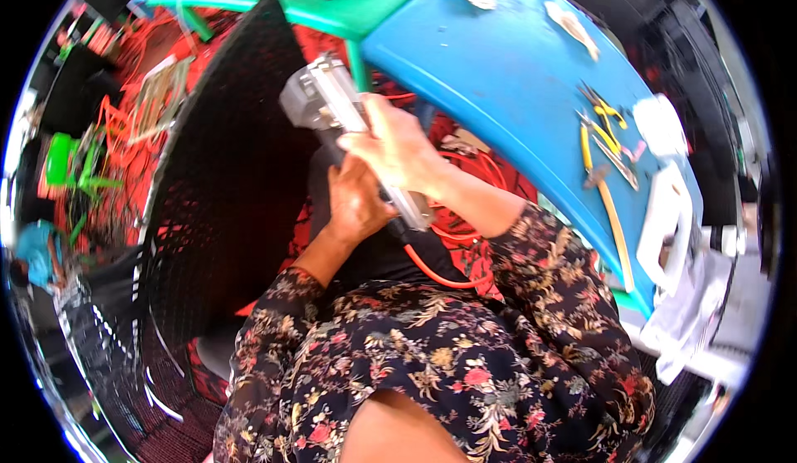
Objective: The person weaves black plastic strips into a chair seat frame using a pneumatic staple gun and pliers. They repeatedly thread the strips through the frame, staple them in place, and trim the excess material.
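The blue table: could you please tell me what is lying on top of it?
On the blue table lie yellow-handled pliers, a hammer with a pale handle, a white plastic piece near the edge and pale scraps farther off. Whatever sits under the white piece is covered.

Blue table point(506, 73), yellow-handled pliers point(599, 131), hammer point(613, 214), green table point(332, 10)
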Available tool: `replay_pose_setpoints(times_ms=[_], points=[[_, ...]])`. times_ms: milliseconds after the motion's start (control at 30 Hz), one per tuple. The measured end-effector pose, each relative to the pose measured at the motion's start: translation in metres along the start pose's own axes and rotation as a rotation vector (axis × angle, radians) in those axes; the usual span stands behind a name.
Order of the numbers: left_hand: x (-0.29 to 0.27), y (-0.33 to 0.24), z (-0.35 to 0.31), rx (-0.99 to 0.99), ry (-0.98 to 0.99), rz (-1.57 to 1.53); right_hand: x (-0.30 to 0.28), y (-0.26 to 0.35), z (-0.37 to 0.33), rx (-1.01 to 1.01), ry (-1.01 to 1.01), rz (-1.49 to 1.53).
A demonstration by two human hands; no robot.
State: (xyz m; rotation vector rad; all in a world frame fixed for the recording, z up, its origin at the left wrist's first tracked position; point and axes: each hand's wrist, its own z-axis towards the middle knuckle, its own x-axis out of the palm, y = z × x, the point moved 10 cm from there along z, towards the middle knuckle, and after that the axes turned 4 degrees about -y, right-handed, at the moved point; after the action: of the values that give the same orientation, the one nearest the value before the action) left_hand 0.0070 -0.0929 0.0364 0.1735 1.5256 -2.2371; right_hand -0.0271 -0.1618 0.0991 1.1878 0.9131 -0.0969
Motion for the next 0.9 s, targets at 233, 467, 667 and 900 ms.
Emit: replay_pose_setpoints(times_ms=[233, 467, 667, 900], points=[[-0.08, -0.004, 0.038, 0.334, -0.14, 0.37, 0.021, 0.025, -0.027, -0.002, -0.033, 0.226], [-0.077, -0.016, 0.044, 0.368, -0.153, 0.361, -0.008, 0.002, -0.104, -0.167, -0.136, -0.03], [-0.081, 0.012, 0.045, 0.273, -0.127, 0.334, -0.232, -0.092, -0.202, -0.021, -0.93, -0.223], [-0.099, 0.033, 0.048, 0.193, -0.099, 0.388, -0.332, -0.254, -0.331, 0.985, -0.676, -0.824]])
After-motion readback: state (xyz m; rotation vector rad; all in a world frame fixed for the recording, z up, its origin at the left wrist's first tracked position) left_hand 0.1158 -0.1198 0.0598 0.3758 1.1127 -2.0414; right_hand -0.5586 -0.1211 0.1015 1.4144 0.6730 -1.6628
